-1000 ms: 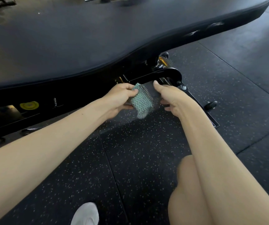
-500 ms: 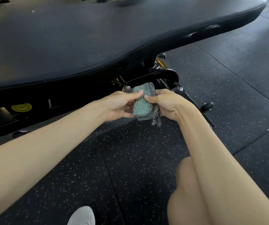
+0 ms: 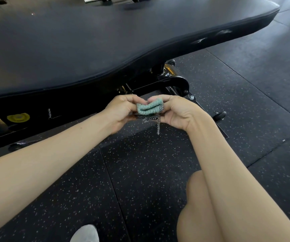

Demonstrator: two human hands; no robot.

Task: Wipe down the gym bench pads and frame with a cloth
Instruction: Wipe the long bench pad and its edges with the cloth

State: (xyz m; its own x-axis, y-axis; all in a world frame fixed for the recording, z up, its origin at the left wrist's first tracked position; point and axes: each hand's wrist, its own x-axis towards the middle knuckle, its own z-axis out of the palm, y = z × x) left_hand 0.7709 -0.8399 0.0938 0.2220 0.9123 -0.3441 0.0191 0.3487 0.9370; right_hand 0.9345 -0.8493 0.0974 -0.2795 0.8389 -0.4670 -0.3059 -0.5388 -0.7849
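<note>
Two hands meet near the middle of the view with a small teal cloth (image 3: 149, 108) bunched between them. The left hand (image 3: 121, 110) pinches the cloth's 9 o'clock end, thumb on top and fingers curled beneath, so its grip is clamped on the fabric. The right hand (image 3: 177, 112) does the same at the 3 o'clock end, its grip likewise closed on the cloth. The cloth sags slightly in the middle and its black-and-white woven edging shows underneath. A loose strand (image 3: 158, 126) of that edging hangs straight down toward 6 o'clock. The cloth is held in the air, touching neither pad nor metal.

From the cloth, the long black bench pad (image 3: 105, 41) fills the view from 9 o'clock round to 1 o'clock, with scuffed pale marks on its side edge at the far right. The black frame (image 3: 175, 82) curves out from under the pad just beyond the fingertips, at about 1 o'clock. A small black wheel (image 3: 220, 115) sits on the frame at 3 o'clock of the right hand. A yellow disc (image 3: 18, 117) shows under the pad at 9 o'clock, well apart from the hands. Speckled black rubber floor (image 3: 140, 172) lies below. A bare knee (image 3: 198, 206) rises at 5 o'clock and the toe of a pale shoe (image 3: 84, 234) at 7 o'clock.
</note>
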